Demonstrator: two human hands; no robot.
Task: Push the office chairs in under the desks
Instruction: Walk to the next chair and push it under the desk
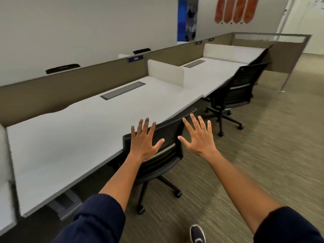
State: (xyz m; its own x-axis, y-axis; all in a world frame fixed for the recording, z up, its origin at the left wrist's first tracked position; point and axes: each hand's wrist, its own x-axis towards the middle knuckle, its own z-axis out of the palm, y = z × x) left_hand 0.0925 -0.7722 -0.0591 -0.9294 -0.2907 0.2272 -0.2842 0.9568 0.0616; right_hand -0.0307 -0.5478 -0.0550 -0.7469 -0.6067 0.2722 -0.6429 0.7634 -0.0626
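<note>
Landmark: near desk [91, 123], a long white top with a grey cable hatch [123, 90] set in it, against a brown partition [73, 85].
Near chair [157, 151]: black mesh back tucked against the near desk's front edge, seat under the top, wheeled base on the carpet [263, 155].
Left hand [142, 145]: flat, fingers spread, in front of the left part of the near chair's back; whether the palm touches the mesh I cannot tell. It grips nothing.
Right hand [199, 136]: flat, fingers spread, just off the right edge of the near chair's back, over the carpet, holding nothing.
Sleeves: dark blue, pushed up on both forearms.
Far chair [240, 92]: black, beyond the near desk's right end, at the next desk [215, 72]; back close to that desk's edge, base out on the carpet.
Divider [166, 73]: white panel standing between the near desk and the next one.
Shoe [197, 234]: dark, on the carpet below the near chair.
</note>
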